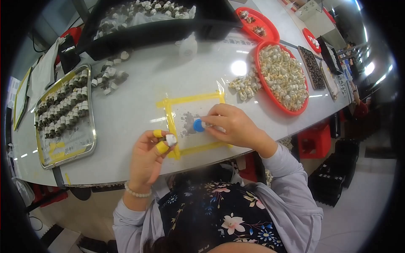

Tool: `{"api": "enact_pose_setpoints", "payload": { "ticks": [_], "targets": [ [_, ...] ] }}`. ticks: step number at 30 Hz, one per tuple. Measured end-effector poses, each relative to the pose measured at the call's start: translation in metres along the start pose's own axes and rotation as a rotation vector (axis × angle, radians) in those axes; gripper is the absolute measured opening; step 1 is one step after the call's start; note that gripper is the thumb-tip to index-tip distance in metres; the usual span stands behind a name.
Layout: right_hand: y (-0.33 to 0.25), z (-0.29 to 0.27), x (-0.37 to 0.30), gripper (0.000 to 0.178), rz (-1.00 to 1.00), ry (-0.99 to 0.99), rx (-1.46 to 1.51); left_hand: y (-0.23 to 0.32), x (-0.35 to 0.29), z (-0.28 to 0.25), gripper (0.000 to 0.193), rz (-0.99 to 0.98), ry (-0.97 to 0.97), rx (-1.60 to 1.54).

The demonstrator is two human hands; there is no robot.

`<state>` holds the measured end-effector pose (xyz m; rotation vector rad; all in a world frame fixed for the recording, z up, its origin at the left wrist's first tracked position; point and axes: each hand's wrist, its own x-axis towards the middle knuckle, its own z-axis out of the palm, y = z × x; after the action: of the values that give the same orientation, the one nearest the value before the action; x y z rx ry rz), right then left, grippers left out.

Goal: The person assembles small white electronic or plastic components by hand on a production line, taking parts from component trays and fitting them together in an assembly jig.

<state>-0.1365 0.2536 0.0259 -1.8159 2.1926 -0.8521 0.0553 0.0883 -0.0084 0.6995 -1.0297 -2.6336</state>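
Observation:
My left hand [147, 158], with yellow tape around its thumb and a finger, pinches a small white-wrapped piece [170, 140] with a dark part. My right hand [230, 125] is closed with its fingertips at a small round blue cap-like piece [198, 125]; what lies behind its fingers is partly hidden. Both hands are over a rectangle of yellow tape [192, 100] on the white table [139, 84]. Inside it, left of the blue piece, lies a patch of dark grey bits [187, 122].
On the left, a metal tray [80, 147] holds rows of white-wrapped dark pieces, with loose ones [109, 74] nearby. A large black bin [211, 29] and a white bottle [188, 47] stand behind. At right, a red basin [289, 110] is heaped with pale pieces, beside another red basin [268, 25].

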Motion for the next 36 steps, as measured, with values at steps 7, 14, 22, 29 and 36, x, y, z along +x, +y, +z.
{"api": "enact_pose_setpoints", "payload": {
  "ticks": [7,14,22,29,36],
  "targets": [
    [-0.005,0.003,0.012,0.021,-0.114,-0.096,-0.152,-0.018,-0.001,0.017,0.025,-0.051,-0.049,-0.18],
    [-0.007,0.0,0.011,0.024,-0.07,-0.095,-0.053,-0.03,0.001,0.018,0.023,-0.068,-0.065,-0.242],
    [-0.011,-0.001,0.0,0.028,0.22,0.062,0.332,-0.029,0.005,0.026,0.025,-0.069,-0.046,-0.164],
    [-0.026,-0.003,0.002,0.031,0.209,0.014,0.502,-0.031,0.005,0.025,0.026,-0.075,-0.073,-0.163],
    [-0.03,-0.002,0.003,0.03,0.189,-0.017,0.523,-0.034,0.005,0.026,0.026,-0.056,-0.074,-0.166]
  ]
}}
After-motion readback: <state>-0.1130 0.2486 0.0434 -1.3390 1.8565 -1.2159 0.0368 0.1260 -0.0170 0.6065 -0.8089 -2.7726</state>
